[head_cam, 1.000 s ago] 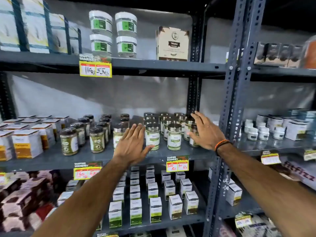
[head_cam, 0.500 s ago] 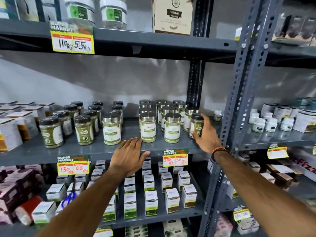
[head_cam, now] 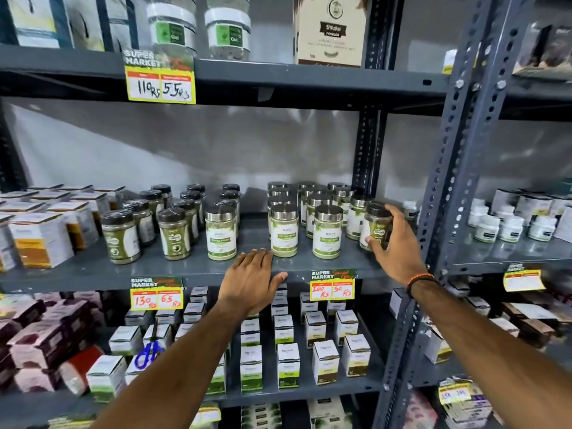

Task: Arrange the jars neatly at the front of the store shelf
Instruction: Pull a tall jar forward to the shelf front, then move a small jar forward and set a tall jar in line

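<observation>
A grey metal store shelf [head_cam: 192,270] carries rows of jars. The right hand [head_cam: 394,243] curls round a dark-lidded jar of green powder [head_cam: 376,226] at the row's right end, likely to line it up. The left hand [head_cam: 252,281] rests flat and empty on the shelf edge. Rear jars are hidden; small label text is unreadable.
</observation>
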### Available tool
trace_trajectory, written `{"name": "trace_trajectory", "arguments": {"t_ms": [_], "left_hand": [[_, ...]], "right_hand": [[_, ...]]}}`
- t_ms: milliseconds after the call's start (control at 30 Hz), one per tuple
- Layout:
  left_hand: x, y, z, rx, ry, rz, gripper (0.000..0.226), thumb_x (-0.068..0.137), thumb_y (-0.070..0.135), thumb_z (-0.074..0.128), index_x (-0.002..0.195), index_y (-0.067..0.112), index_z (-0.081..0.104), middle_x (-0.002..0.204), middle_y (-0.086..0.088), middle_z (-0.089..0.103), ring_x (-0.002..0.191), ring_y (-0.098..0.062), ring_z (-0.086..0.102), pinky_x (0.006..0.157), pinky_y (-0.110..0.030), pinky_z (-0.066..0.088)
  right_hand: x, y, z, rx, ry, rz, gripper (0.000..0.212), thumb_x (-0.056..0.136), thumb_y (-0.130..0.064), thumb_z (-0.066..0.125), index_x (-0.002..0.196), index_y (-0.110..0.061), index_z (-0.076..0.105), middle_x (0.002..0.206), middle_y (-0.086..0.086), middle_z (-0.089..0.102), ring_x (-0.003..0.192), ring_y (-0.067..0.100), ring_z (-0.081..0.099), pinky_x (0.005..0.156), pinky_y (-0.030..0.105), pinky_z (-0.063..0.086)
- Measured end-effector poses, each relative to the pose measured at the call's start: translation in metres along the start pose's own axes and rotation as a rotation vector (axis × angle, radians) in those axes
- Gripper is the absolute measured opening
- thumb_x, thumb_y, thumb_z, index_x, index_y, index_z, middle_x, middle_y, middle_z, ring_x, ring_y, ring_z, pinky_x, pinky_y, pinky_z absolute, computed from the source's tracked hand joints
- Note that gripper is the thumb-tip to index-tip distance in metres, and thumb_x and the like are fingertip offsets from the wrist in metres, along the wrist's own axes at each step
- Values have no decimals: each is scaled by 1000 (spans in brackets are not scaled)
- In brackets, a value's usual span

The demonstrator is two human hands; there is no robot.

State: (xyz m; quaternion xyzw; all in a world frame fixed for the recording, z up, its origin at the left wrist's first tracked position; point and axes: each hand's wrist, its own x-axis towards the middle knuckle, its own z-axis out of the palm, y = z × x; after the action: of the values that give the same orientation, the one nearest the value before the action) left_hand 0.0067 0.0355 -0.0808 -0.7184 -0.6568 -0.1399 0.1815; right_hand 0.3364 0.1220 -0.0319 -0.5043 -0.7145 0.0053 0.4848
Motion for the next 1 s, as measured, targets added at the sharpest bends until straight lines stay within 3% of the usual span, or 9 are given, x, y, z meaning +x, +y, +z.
{"name": "trace_trajectory", "arguments": {"t_ms": [133, 267, 367, 500, 633, 800, 900, 1000], "left_hand": [[-7, -1, -18, -63, -31, 12, 73, 102, 62, 16, 153, 14, 37, 158, -11, 45, 146, -28, 39, 121, -46, 30], [-24, -12, -46, -90, 6, 1, 75, 101, 64, 15, 151, 12, 37, 157, -12, 45, 145, -29, 40, 116, -47, 36], [-38, -33, -69, -70, 42, -14, 76, 102, 64, 16, 156, 12, 31, 162, -11, 39, 148, -28, 36, 118, -48, 35], [-63, -73, -93, -24, 108, -57, 74, 102, 61, 20, 156, 12, 32, 161, -11, 40, 147, -28, 37, 118, -47, 35], [-95, -121, -105, -16, 140, -152, 77, 101, 64, 23, 155, 11, 35, 158, -11, 44, 144, -29, 40, 113, -48, 39], [-131, -184, -105, 5, 136, -282, 74, 101, 64, 24, 151, 11, 39, 151, -12, 51, 137, -32, 48, 106, -49, 46], [-143, -213, -98, -3, 122, -343, 75, 99, 66, 21, 148, 12, 39, 148, -13, 52, 134, -32, 49, 102, -49, 48], [-146, -235, -88, 2, 111, -368, 68, 102, 61, 27, 146, 12, 40, 148, -14, 53, 136, -31, 48, 106, -48, 45]], "right_hand": [[-10, -19, -16, -13, -5, -63, 89, 88, -26, 81, 156, -30, 23, 147, 9, 50, 131, 24, 52, 107, 36, 39], [-20, -56, -20, 11, -42, -126, 91, 86, -36, 80, 157, -33, 22, 152, 10, 48, 133, 25, 53, 108, 45, 44], [-29, -94, -7, 58, -82, -190, 90, 86, -43, 78, 157, -32, 23, 158, 10, 44, 139, 25, 48, 111, 43, 39], [-43, -149, 28, 158, -115, -265, 87, 85, -46, 79, 155, -32, 29, 155, 7, 49, 136, 23, 50, 109, 40, 44], [-57, -202, 75, 254, -162, -297, 86, 85, -44, 80, 155, -31, 32, 153, 6, 51, 136, 22, 50, 108, 33, 39], [-71, -251, 132, 364, -234, -306, 85, 83, -38, 84, 153, -36, 34, 145, 6, 59, 123, 16, 56, 105, 35, 48], [-74, -265, 163, 380, -250, -296, 87, 82, -37, 84, 154, -37, 35, 147, 4, 56, 127, 19, 55, 103, 28, 43], [-76, -273, 185, 398, -247, -287, 87, 81, -34, 85, 153, -41, 35, 144, 1, 57, 120, 11, 54, 101, 28, 45]]}}
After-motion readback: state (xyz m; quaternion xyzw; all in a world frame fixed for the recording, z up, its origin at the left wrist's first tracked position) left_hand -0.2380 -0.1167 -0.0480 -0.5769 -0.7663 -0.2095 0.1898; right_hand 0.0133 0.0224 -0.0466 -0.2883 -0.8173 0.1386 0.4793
